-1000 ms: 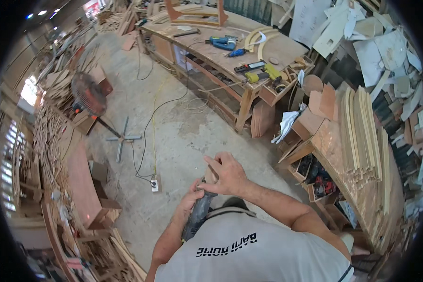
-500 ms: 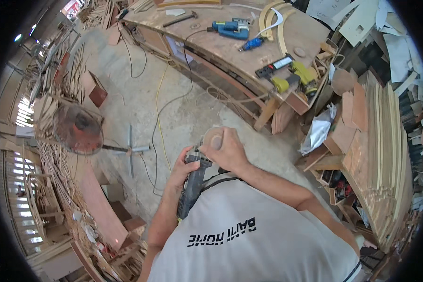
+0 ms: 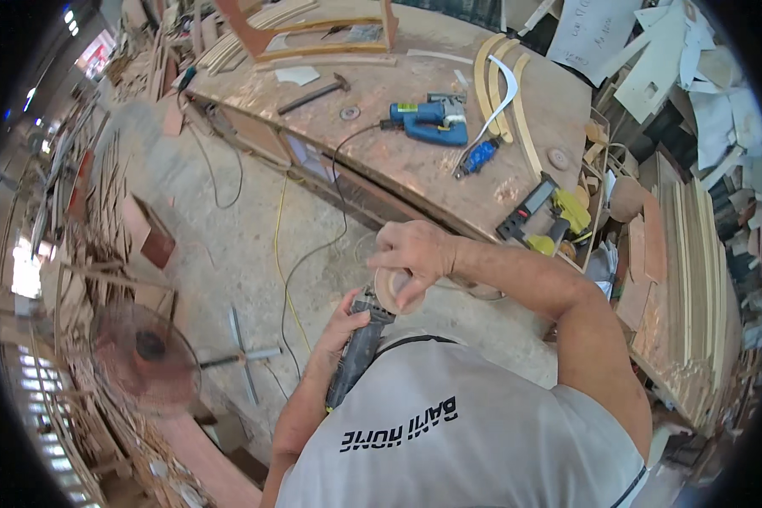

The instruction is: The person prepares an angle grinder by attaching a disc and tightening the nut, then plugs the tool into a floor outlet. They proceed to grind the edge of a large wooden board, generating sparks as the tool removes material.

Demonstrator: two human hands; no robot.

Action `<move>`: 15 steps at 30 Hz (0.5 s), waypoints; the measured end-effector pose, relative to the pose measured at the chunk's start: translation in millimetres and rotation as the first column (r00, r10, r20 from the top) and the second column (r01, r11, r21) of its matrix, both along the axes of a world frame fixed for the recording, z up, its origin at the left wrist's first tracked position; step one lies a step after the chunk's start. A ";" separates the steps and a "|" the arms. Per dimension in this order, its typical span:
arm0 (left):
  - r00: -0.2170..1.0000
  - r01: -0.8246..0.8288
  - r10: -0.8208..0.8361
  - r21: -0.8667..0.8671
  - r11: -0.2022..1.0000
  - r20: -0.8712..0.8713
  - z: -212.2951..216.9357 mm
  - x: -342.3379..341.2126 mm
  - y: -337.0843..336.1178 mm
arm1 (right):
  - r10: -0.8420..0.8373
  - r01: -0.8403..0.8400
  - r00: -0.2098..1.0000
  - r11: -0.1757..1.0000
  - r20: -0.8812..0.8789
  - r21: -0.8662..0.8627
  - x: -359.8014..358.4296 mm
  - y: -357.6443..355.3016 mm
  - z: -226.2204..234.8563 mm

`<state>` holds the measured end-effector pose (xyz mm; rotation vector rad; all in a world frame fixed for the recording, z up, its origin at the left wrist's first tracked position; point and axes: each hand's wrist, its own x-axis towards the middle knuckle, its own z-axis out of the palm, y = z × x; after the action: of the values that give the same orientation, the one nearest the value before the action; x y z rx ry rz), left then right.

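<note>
Pretty cluttered in here tbh. Grey concrete floor (image 3: 220, 284), kinda stained in patches, and a long wooden workbench (image 3: 432, 179) cutting across the far side. There's a bit of dark green corrugated wall (image 3: 470, 10) behind it. Another wooden table (image 3: 670, 372) sits over on the right. Bright light through a slatted window (image 3: 35, 385) near left, plus ceiling lights (image 3: 70, 26) glowing far left.

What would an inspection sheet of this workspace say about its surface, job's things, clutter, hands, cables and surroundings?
Surface: scuffed wooden workbench, bearing a hammer and blue jigsaw.
Job's things: grey angle grinder, round tan disc at its head.
Clutter: scrap wood heaped along the left.
Hands: left hand grips the grinder; right hand holds the disc.
Cables: black cable over the bench edge; yellow cable on the floor.
Surroundings: pedestal fan at left, blades blurred.
</note>
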<state>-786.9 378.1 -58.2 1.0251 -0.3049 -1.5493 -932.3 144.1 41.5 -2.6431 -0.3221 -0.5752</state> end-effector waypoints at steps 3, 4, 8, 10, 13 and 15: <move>0.999 0.034 -0.034 0.004 0.999 0.032 3.6 76.3 -40.8 | -0.484 0.490 0.869 0.870 -0.099 0.055 46.5 -11.1 -18.6; 0.999 0.007 -0.007 0.008 1.000 0.033 6.4 95.6 -55.0 | -0.556 0.565 0.822 0.823 -0.125 0.053 62.1 -12.3 -17.5; 0.977 0.203 -0.206 -0.055 0.978 -0.058 9.2 156.5 -100.9 | -0.551 0.558 0.814 0.830 -0.184 -0.015 119.4 -12.9 40.3; 0.962 0.271 -0.272 -0.054 0.961 -0.023 15.6 168.2 -126.8 | -0.285 0.295 0.953 0.950 -0.097 0.104 136.5 -10.4 37.7; 0.974 0.222 -0.217 0.081 0.972 -0.064 16.5 188.3 -162.5 | -0.424 0.415 0.906 0.892 0.016 0.180 144.5 -13.7 46.3; 0.962 0.237 -0.231 0.023 0.971 -0.148 -21.5 216.9 -184.7 | -0.755 0.721 0.656 0.626 0.001 0.296 146.8 -38.6 43.6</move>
<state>-570.0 193.4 -79.8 0.9276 -0.3032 -1.8403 -785.5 105.5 85.1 -2.3745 0.8294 -0.9555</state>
